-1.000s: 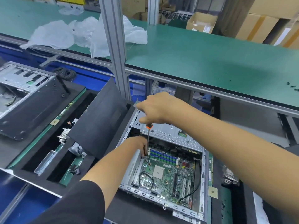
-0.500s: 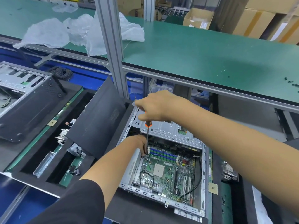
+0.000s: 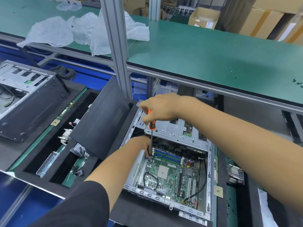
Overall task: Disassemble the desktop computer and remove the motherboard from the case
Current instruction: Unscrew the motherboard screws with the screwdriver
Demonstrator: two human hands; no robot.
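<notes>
The motherboard (image 3: 170, 174) lies inside the case (image 3: 209, 177). Right hand (image 3: 161, 108) grips the screwdriver (image 3: 151, 126) handle; left hand (image 3: 141, 145) pinches its shaft at the board's far-left corner. Best keep the shaft upright, pressing firmly while turning

Left arm: short black fabric sleeve (image 3: 78, 205), loose, smooth, no print or logo visible, hem ends approx at the elbow; forearm bare below it. Left hand (image 3: 141, 145) bare, no glove, no ring or watch seen. Right arm bare the whole visible length, no sleeve in view. Right hand (image 3: 159, 108) bare, no glove, wrist w/o band.
</notes>
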